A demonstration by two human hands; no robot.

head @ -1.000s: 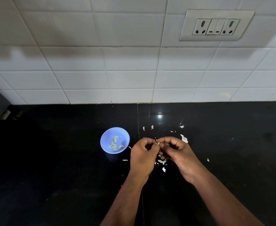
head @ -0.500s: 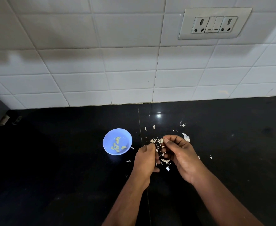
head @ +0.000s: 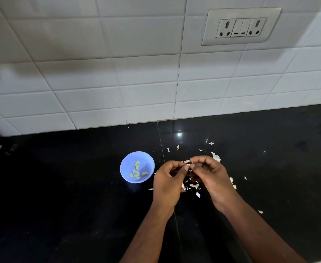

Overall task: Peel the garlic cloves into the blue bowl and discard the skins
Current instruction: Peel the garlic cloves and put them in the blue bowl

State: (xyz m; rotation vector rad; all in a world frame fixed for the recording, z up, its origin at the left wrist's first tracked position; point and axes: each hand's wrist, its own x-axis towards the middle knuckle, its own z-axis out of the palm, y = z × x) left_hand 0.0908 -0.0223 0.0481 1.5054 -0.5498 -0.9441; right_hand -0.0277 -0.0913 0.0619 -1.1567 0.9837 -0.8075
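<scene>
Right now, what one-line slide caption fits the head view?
Both hands, left and right, pinch a garlic clove over scattered skins, beside a blue bowl holding peeled cloves.

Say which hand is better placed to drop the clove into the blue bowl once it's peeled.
Left, probably. The left hand sits right beside the blue bowl, nearly touching its rim. The right hand is on the far side and would have to cross over. Both pinch the garlic clove.
</scene>
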